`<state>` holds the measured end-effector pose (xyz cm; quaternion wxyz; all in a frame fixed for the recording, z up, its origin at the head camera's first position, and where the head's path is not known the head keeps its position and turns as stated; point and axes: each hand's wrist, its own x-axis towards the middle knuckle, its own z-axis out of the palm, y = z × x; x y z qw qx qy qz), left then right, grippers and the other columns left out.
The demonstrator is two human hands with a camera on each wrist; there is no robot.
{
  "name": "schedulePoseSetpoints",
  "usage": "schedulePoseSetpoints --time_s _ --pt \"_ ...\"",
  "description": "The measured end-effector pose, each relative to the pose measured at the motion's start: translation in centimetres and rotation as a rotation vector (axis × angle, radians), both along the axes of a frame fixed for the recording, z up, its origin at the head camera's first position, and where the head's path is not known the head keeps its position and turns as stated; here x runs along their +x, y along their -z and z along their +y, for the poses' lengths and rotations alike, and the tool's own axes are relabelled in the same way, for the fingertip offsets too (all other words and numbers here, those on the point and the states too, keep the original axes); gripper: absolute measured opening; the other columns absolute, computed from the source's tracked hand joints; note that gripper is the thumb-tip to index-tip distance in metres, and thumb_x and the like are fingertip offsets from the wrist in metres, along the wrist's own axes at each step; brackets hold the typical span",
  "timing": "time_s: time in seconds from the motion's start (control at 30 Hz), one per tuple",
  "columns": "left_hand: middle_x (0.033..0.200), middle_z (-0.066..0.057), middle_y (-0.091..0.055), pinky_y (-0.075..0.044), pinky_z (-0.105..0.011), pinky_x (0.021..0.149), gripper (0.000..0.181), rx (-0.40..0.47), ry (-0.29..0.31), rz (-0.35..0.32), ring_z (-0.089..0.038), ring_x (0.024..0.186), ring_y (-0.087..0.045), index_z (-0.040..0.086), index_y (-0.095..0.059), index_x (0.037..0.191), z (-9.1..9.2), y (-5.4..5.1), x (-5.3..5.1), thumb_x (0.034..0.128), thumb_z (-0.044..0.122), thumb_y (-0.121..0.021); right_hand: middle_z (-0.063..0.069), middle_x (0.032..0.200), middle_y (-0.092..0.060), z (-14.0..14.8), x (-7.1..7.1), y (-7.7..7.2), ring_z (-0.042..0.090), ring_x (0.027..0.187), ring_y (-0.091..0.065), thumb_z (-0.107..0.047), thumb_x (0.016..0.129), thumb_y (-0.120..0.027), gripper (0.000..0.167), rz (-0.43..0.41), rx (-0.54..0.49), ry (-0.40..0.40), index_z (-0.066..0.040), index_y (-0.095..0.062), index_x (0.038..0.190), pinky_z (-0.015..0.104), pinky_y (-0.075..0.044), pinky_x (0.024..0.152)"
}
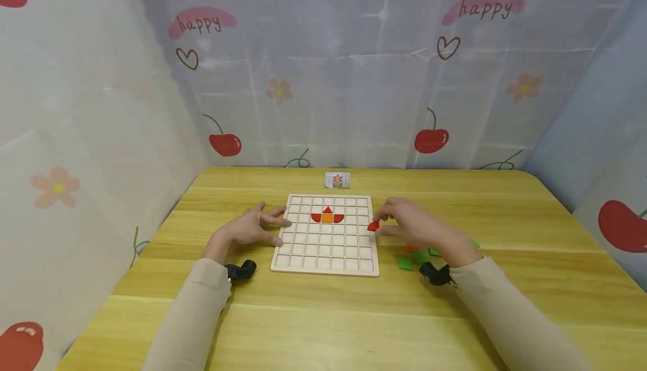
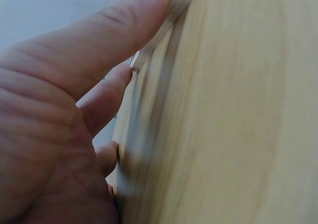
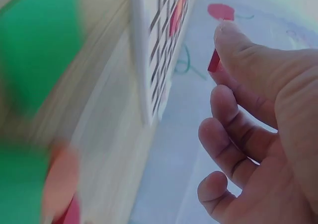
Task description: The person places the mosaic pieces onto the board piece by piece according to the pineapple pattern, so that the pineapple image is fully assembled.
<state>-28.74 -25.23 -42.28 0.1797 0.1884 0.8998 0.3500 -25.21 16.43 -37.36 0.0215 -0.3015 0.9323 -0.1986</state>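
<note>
A pale wooden grid board lies on the table, holding an orange square with a red triangle above it and a red rounded piece on either side. My left hand rests at the board's left edge with fingers spread; in the left wrist view its thumb and fingertips touch the rim. Over the right edge of the board, my right hand pinches a red piece between thumb and index finger. The right wrist view shows that red piece edge-on, the other fingers loosely curled.
Several green pieces and an orange one lie right of the board, partly hidden by the right hand and wrist. A small printed pattern card lies behind the board. A patterned curtain hangs behind the table.
</note>
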Motion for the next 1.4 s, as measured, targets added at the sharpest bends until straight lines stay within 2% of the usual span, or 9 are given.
schedulePoseSetpoints --time_s 0.2,0.43,0.63,0.73,1.07,1.4 --pt "0.169 0.011 -0.031 0.009 -0.074 0.12 0.051 -0.008 0.001 0.006 -0.04 0.16 0.015 0.036 -0.072 0.131 0.0 -0.1 0.1 0.0821 0.039 -0.086 0.004 0.106 -0.068 -4.0 -0.8 -0.4 0.026 0.1 -0.061 -0.03 0.092 -0.079 0.021 -0.011 0.016 -0.012 -0.016 -0.077 0.108 0.037 -0.051 0.086" --pt "0.168 0.013 -0.031 0.008 -0.075 0.121 0.051 -0.018 -0.005 0.004 -0.039 0.16 0.014 0.037 -0.072 0.131 0.0 0.0 -0.1 0.0817 0.04 -0.086 0.004 0.105 -0.068 -7.8 -1.8 -0.2 0.022 0.099 -0.062 -0.029 0.092 -0.079 0.021 -0.04 0.031 -0.016 -0.014 -0.077 0.107 0.039 -0.052 0.091" --pt "0.169 0.012 -0.03 0.009 -0.075 0.12 0.052 -0.021 -0.003 0.003 -0.04 0.16 0.015 0.037 -0.071 0.132 0.0 0.1 -0.2 0.082 0.04 -0.085 0.001 0.094 -0.063 -10.4 -2.3 0.3 0.017 0.086 -0.055 -0.029 0.092 -0.079 0.022 -0.054 0.016 0.005 -0.012 -0.077 0.106 0.033 -0.049 0.079" --pt "0.169 0.012 -0.029 0.009 -0.076 0.12 0.053 -0.025 -0.002 0.004 -0.041 0.159 0.015 0.037 -0.071 0.132 0.0 0.1 -0.2 0.0814 0.042 -0.085 0.0 0.094 -0.063 -11.4 -2.5 0.7 0.016 0.084 -0.055 -0.03 0.092 -0.08 0.024 -0.049 0.029 0.03 -0.012 -0.077 0.108 0.032 -0.048 0.078" --pt "0.168 0.014 -0.03 0.008 -0.076 0.12 0.053 -0.021 -0.015 -0.011 -0.04 0.16 0.014 0.038 -0.071 0.131 0.1 0.2 -0.1 0.0805 0.043 -0.086 -0.002 0.1 -0.066 -13.4 -3.0 1.9 0.016 0.09 -0.058 -0.035 0.09 -0.081 0.026 -0.044 0.097 0.075 -0.016 -0.079 0.108 0.037 -0.049 0.081" --pt "0.168 0.012 -0.031 0.009 -0.076 0.119 0.052 -0.018 -0.003 0.007 -0.04 0.16 0.013 0.038 -0.071 0.131 0.0 -0.1 0.0 0.0812 0.042 -0.086 -0.003 0.101 -0.065 -13.6 -3.0 2.1 0.015 0.092 -0.057 -0.031 0.091 -0.081 0.024 -0.062 0.069 0.066 -0.017 -0.079 0.11 0.037 -0.051 0.081"
